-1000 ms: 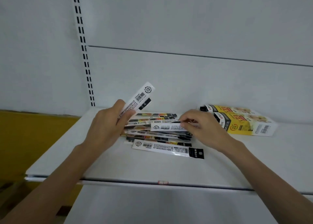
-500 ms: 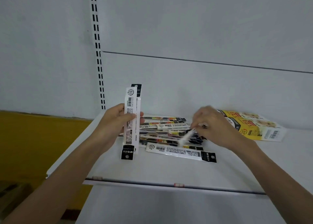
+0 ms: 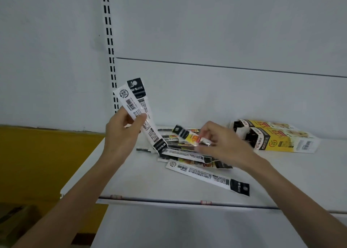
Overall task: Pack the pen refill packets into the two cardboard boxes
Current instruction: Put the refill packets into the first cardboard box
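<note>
My left hand (image 3: 123, 133) grips two long white pen refill packets (image 3: 138, 105), held up on a slant above the white shelf (image 3: 131, 180). My right hand (image 3: 223, 144) pinches another packet (image 3: 185, 135) with a yellow and black end, lifted just over the loose pile of packets (image 3: 187, 154). One white packet with a black tip (image 3: 208, 178) lies alone in front of the pile. Two yellow and white cardboard boxes (image 3: 277, 137) lie on their sides at the back right of the shelf, open ends facing left.
A slotted black-and-white upright (image 3: 110, 47) runs up the grey back wall. A yellow panel (image 3: 41, 163) stands left of the shelf, with a brown box (image 3: 15, 216) low at the left. A lower shelf (image 3: 187, 227) juts out below.
My left hand has tilted its packets from upright to a slant, fanning them apart. My right hand has lifted a yellow-ended packet off the pile. The view has shifted slightly.
</note>
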Action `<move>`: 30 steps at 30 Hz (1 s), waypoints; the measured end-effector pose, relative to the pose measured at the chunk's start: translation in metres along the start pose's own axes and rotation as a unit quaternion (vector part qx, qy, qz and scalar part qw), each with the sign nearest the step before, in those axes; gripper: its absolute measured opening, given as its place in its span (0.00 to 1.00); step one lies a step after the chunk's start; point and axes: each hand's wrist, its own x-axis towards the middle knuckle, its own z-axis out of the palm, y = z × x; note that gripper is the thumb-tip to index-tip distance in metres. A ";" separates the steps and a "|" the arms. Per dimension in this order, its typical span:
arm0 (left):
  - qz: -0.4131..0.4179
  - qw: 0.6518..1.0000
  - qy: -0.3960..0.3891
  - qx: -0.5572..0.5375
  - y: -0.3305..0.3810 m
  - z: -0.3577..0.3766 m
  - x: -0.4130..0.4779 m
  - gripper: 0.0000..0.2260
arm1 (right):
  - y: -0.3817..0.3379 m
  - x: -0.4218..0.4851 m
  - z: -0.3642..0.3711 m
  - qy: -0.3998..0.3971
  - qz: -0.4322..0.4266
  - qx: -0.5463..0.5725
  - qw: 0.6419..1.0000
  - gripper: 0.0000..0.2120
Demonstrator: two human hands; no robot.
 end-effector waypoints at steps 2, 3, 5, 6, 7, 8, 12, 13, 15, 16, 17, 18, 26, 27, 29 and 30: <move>0.085 0.995 0.002 0.050 0.001 -0.003 -0.004 0.05 | -0.004 0.003 0.017 -0.043 -0.020 -0.092 0.995 0.23; 0.152 0.985 -0.013 0.081 0.002 -0.006 -0.005 0.03 | -0.006 0.005 0.023 -0.048 -0.026 -0.124 0.991 0.25; 0.281 0.943 -0.082 0.158 -0.004 -0.014 -0.007 0.06 | -0.009 0.009 0.030 -0.049 -0.030 -0.164 0.985 0.21; 0.317 0.920 -0.129 0.190 -0.010 -0.018 -0.008 0.06 | -0.009 0.012 0.031 -0.052 -0.027 -0.170 0.984 0.17; 0.326 0.905 -0.171 0.213 -0.016 -0.023 -0.008 0.06 | -0.010 0.014 0.030 -0.050 -0.021 -0.166 0.985 0.12; 0.326 0.892 -0.201 0.239 -0.021 -0.027 -0.009 0.11 | -0.010 0.016 0.029 -0.043 -0.014 -0.160 0.986 0.09; 0.299 0.873 -0.249 0.294 -0.042 -0.043 -0.011 0.26 | -0.008 0.018 0.013 0.033 -0.001 -0.162 0.986 0.13; 0.300 0.873 -0.237 0.301 -0.045 -0.046 -0.011 0.24 | -0.007 0.018 0.008 0.048 0.002 -0.147 0.988 0.13; 0.297 0.871 -0.198 0.337 -0.044 -0.051 -0.010 0.21 | -0.007 0.019 -0.002 0.073 0.017 -0.091 0.993 0.10; 0.286 0.872 -0.182 0.353 -0.040 -0.052 -0.010 0.20 | -0.006 0.020 -0.007 0.087 0.028 -0.059 0.994 0.09; 0.280 0.872 -0.176 0.360 -0.039 -0.053 -0.010 0.20 | -0.006 0.021 -0.010 0.099 0.039 -0.030 0.994 0.09; 0.278 0.869 -0.181 0.367 -0.035 -0.054 -0.010 0.19 | -0.005 0.022 -0.013 0.107 0.049 -0.004 0.993 0.10; 0.334 0.830 -0.100 0.434 -0.025 -0.045 -0.006 0.12 | -0.001 0.021 -0.010 0.076 0.040 0.006 0.996 0.10; 0.348 0.827 -0.101 0.430 -0.022 -0.042 -0.003 0.08 | 0.001 0.022 -0.008 0.069 0.035 -0.012 0.997 0.12; 0.360 0.812 -0.143 0.437 -0.020 -0.037 0.003 0.10 | 0.004 0.022 -0.006 0.060 0.028 -0.011 0.998 0.18; 0.359 0.802 -0.173 0.444 -0.021 -0.034 0.005 0.10 | 0.004 0.021 -0.005 0.058 0.025 0.003 0.998 0.21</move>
